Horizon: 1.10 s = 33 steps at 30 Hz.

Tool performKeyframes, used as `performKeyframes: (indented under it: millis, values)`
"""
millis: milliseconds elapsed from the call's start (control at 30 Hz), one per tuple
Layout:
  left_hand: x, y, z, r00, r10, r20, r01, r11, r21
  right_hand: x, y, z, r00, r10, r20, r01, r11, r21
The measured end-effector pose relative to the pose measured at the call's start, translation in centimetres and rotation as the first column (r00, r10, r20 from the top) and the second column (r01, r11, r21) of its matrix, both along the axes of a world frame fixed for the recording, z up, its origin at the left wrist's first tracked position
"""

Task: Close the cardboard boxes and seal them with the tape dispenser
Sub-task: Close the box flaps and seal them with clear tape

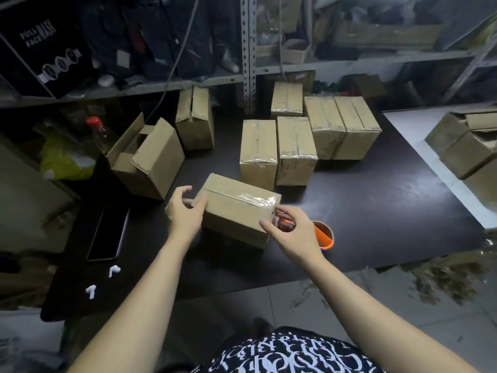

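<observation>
1. The tape dispenser (321, 234) is half hidden behind the right grip (291, 232); only its orange ring and an orange sliver between the fingers show; whether the grip holds it cannot be told.
2. The left grip (184, 210) covers the left end of the taped box (236, 211); its contact there is blurred.
3. The boxes at the right (468, 146) are cut off by the frame's edge.
4. The red-capped bottle (100, 131) is hidden below by the open box (146, 157).
5. The goods on the shelf (376, 28) are too blurred to name.
6. The litter on the floor (443, 278) is smeared.
7. The patterned shirt (282, 356) is cut by the bottom edge; its lettering is unreadable.
</observation>
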<state>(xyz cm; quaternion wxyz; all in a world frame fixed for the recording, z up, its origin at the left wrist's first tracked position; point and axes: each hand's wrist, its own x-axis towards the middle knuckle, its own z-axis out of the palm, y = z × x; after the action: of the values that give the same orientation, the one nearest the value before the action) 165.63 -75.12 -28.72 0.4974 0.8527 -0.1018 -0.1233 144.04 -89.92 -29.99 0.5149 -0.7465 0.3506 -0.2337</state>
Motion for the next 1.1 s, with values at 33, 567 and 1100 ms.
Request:
performKeyframes:
  millis: [33,567,1100]
  values:
    - [-0.2,0.6,-0.1,1.0,0.023,0.017,-0.023,0.999,0.021,0.2,-0.2,0.0,0.999,0.032,-0.003,-0.032,0.999,-0.003]
    - [-2.2,4.7,-1.6,0.968,-0.225,-0.108,0.228,0.974,0.014,2.1,-2.6,-2.5,0.9,-0.229,-0.37,0.13,0.953,-0.274]
    - [-7.3,-1.4,1.0,0.934,-0.348,-0.087,0.358,0.891,0.28,-2.1,-3.5,-4.2,0.65,-0.246,-0.719,-0.009,0.944,-0.331]
